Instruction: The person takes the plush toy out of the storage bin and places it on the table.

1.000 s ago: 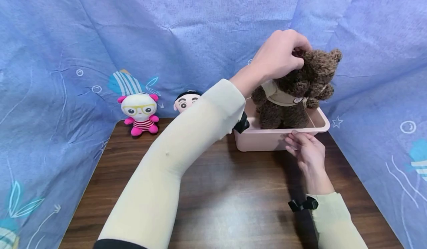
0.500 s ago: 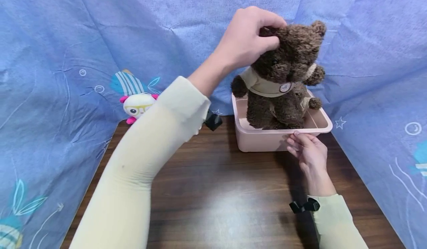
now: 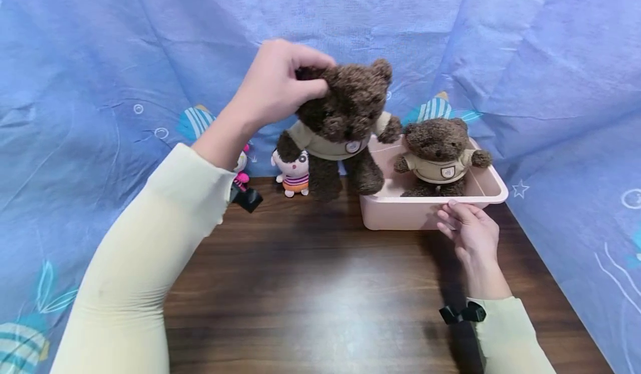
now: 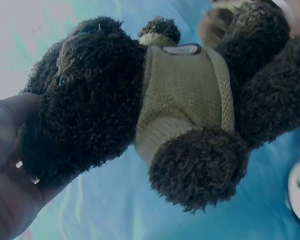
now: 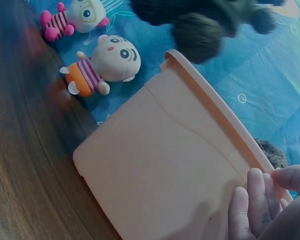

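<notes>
My left hand point(image 3: 280, 82) grips a large dark brown teddy bear point(image 3: 345, 112) by one side of its head, near the ear. The bear hangs upright in the air, left of a pink plastic bin point(image 3: 395, 215), its legs dangling. Its beige knitted sweater point(image 4: 190, 85) bears a small patch. A second, similar teddy bear point(image 3: 438, 160) sits inside the bin, partly hidden by the front wall. My right hand point(image 3: 473, 235) pinches the bin's front rim, the thumb at the rim and the other fingers against the outer wall, as the right wrist view shows.
On the table's far edge stand a plush doll point(image 3: 294, 176) in striped top and orange shorts and a pink-and-white plush panda point(image 3: 241, 168), mostly behind my left arm. The dark wooden table point(image 3: 310, 285) is backed by a blue fish-print cloth point(image 3: 320, 18).
My left hand has raised the large bear out of the bin, then carried it left, past the bin's left side. The second bear is now uncovered. My right hand keeps its hold on the rim.
</notes>
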Motion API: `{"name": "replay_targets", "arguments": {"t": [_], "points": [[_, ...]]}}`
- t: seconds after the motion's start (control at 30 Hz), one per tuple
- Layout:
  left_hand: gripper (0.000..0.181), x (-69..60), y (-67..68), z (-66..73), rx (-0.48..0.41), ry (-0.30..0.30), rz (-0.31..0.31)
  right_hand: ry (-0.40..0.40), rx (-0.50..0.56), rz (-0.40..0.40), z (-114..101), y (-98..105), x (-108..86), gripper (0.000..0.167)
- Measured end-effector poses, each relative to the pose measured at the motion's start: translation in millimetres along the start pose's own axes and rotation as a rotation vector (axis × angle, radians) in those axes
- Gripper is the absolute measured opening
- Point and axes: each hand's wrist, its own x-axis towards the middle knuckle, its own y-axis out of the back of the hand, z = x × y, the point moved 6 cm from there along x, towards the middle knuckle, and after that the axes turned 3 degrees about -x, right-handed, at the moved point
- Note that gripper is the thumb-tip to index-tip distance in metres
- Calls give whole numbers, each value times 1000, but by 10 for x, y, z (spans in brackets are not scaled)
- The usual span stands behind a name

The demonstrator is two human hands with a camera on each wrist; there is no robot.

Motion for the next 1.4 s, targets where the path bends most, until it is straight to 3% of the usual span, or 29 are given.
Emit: {"name": "replay_targets", "arguments": {"t": [0.33,0.53,0.7,1.1,1.4], "points": [[33,-441,135,-798,69,222,-60,8,8,-4,-46,28,11,7],[35,-773,258,-1298,55,327,-154,3,-1,4,-38,20,25,7],[34,-1030,323,-1637,48,388,-227,4,-10,11,-49,31,51,7],[30,-1514,506,-2196,119,464,-315,5,1,0,-82,37,85,8],[32,-1758,635,-2400,98,528,-334,8,-5,4,-87,51,105,9]]}}
